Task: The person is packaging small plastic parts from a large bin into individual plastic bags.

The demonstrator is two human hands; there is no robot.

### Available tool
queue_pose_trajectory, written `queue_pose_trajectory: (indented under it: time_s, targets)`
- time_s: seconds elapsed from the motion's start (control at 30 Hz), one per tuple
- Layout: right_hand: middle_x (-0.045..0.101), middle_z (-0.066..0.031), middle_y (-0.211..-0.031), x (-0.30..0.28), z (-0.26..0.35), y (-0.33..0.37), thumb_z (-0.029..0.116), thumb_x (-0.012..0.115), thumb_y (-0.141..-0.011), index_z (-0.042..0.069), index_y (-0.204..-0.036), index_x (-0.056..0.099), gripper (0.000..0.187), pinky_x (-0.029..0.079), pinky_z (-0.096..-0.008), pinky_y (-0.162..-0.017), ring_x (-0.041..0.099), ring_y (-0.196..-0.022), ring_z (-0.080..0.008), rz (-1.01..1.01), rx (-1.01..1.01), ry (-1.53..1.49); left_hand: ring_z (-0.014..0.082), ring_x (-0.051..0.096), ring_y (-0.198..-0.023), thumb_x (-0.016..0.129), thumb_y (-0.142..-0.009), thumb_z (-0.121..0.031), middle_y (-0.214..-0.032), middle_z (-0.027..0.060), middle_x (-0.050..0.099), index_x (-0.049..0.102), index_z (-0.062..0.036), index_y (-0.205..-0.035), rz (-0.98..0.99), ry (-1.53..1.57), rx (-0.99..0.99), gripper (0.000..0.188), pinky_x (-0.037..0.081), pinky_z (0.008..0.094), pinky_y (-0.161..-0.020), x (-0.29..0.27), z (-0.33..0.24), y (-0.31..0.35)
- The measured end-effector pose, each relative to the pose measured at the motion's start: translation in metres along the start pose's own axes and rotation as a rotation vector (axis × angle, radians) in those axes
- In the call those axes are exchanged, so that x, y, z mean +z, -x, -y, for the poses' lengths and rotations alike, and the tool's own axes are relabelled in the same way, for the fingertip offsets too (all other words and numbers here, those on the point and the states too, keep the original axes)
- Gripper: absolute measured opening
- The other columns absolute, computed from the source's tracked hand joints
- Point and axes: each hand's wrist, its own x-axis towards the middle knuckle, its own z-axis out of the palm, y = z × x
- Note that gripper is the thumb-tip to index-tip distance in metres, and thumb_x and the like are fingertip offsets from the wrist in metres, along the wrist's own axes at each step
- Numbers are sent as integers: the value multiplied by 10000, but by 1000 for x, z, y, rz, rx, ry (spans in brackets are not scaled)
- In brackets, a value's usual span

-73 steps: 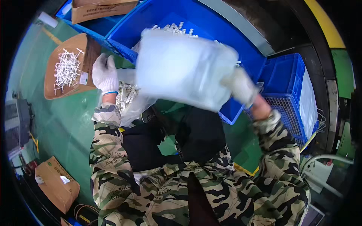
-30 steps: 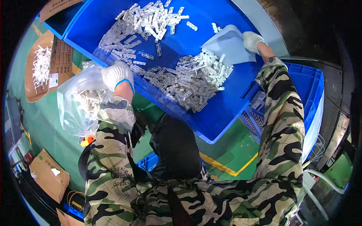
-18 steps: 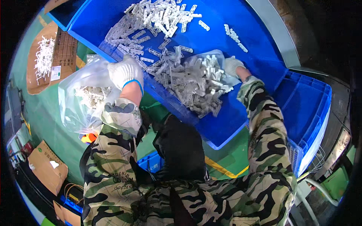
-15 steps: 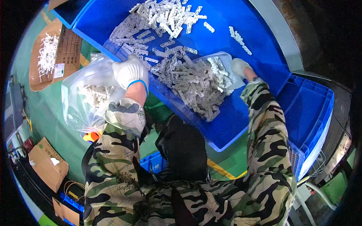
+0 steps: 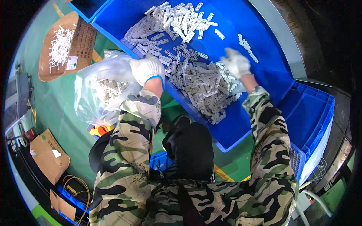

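Observation:
My left hand [image 5: 148, 70], in a white knit glove with a blue cuff edge, is closed on the mouth of a clear plastic bag [image 5: 83, 98] at the near left wall of a large blue bin [image 5: 260, 81]. White slotted plastic strips [image 5: 107, 89] show inside the bag. My right hand [image 5: 236, 64], also gloved, is over the right side of a heap of similar strips [image 5: 203, 88]; its fingers look apart, though blurred. Below that wrist a bit of translucent plastic [image 5: 238, 89] shows among the strips, the remainder hidden.
More strips [image 5: 184, 20] lie at the bin's far end, with a short row [image 5: 248, 48] to the right. An open cardboard box [image 5: 86, 43] of thin white pieces stands on the green floor at left. A blue crate [image 5: 307, 109] sits at right, and an orange object [image 5: 101, 130] beneath the bag.
My right hand has come off the translucent plastic and moved left over the heap. My left hand still holds the bag at the bin wall. The whole view has shifted slightly.

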Motion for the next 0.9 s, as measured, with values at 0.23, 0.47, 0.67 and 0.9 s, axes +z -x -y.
queue_pose_trajectory:
  time_s: [0.23, 0.47, 0.67, 0.9]
  targets:
    - [710, -243, -1154, 131, 130, 9, 344, 527, -982, 36, -1230, 680, 424, 515, -487, -961, 698, -1043, -385, 333, -86, -159, 207, 734, -892, 590, -935, -323, -935, 19, 785, 819, -264, -926, 236, -1234, 912, 236, 480, 406, -705, 5, 24, -13]
    - [715, -175, -924, 168, 45, 6, 177, 659, -891, -22, -1083, 721, 282, 555, -374, -805, 697, -824, -288, -219, -297, -434, 433, 701, -970, 681, -913, -212, -1056, 261, 695, 565, 4, -1135, -50, 166, 91, 331, 555, 507, -873, 25, 8, 4]
    - [692, -122, -736, -22, 49, 51, 62, 710, -813, -47, -1026, 727, 240, 501, -318, -499, 632, -542, -170, 409, 218, -618, 430, 705, -992, 683, -914, -185, -1111, 254, 695, 556, 19, -1202, 133, 184, -50, 375, 573, 493, -850, -5, -10, 22]
    - [593, -66, -647, -142, 177, -27, 180, 650, -848, 44, -762, 668, 161, 435, -336, -507, 596, -577, -159, 228, -273, -720, 429, 707, -986, 690, -909, -182, -1113, 251, 703, 572, 29, -1198, 109, 174, -78, 376, 564, 472, -884, -13, -6, 13]
